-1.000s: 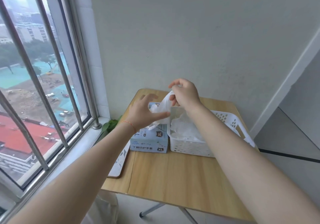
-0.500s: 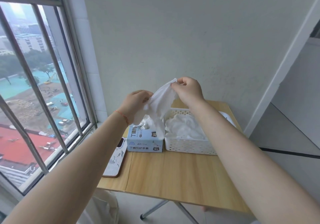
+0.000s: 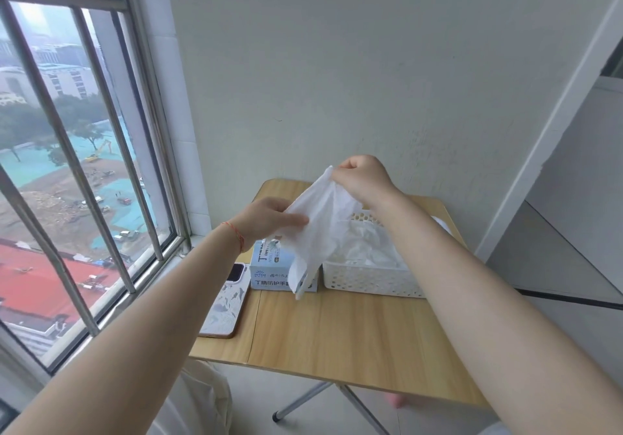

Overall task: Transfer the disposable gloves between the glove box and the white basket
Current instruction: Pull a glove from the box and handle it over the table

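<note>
While a phone (image 3: 225, 303) lies left of the box (image 3: 269, 271) on the table (image 3: 354, 343), the left hand (image 3: 266, 220) pinches one edge of a white glove (image 3: 320, 225) above the box. Its other top corner is pinched by the right hand (image 3: 362, 180), and the glove hangs down across the box front. Right of the box, touching it, stands the basket (image 3: 371, 279), holding more gloves (image 3: 365, 247).

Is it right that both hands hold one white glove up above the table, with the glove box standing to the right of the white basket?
Not quite. In the head view the glove box stands left of the white basket. The rest holds: left hand and right hand hold one white glove above the table.
</note>
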Demonstrator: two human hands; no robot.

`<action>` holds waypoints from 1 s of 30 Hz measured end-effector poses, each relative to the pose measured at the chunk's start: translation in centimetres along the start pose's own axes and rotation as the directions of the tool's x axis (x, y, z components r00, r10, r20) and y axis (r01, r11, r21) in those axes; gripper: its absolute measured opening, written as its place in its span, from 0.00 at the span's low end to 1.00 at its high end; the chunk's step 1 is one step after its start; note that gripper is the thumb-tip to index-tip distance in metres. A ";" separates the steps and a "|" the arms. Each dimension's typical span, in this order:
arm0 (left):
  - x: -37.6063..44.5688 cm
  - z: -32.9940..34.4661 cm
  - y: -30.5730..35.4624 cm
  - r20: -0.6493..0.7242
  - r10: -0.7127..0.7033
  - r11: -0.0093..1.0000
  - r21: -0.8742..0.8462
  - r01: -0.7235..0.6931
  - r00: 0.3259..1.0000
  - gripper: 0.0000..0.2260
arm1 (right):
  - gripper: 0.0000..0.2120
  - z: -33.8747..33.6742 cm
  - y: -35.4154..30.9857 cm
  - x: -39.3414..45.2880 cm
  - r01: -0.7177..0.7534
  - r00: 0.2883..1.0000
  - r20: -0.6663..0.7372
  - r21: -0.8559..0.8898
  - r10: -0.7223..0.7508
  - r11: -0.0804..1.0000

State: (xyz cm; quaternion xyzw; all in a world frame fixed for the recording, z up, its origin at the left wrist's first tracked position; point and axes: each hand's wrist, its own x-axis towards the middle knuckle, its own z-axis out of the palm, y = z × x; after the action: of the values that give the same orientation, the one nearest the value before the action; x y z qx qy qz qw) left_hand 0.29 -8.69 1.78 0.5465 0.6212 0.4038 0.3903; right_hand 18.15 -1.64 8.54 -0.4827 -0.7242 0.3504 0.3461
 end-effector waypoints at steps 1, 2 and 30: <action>0.0 -0.2 -0.3 0.019 -0.035 0.998 0.052 0.034 0.999 0.15 | 0.01 0.1 -0.1 -0.1 -0.001 1.000 -0.006 0.006 0.001 1.000; 0.0 -0.3 -0.6 0.042 -0.067 0.993 0.104 0.062 0.997 0.18 | 0.02 0.3 -0.3 -0.2 -0.003 1.000 -0.002 0.009 0.003 1.000; 2.8 -2.2 -2.2 -0.053 -0.257 0.931 -0.281 0.233 0.965 0.11 | 0.03 1.6 2.0 1.3 -0.313 0.926 0.219 -0.009 0.307 0.950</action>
State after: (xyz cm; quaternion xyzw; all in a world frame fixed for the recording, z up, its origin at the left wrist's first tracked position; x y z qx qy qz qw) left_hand -2.87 -6.27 0.43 0.3871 0.6398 0.4574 0.4812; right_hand 17.32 -0.10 6.20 -0.5453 -0.6675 0.4608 0.2114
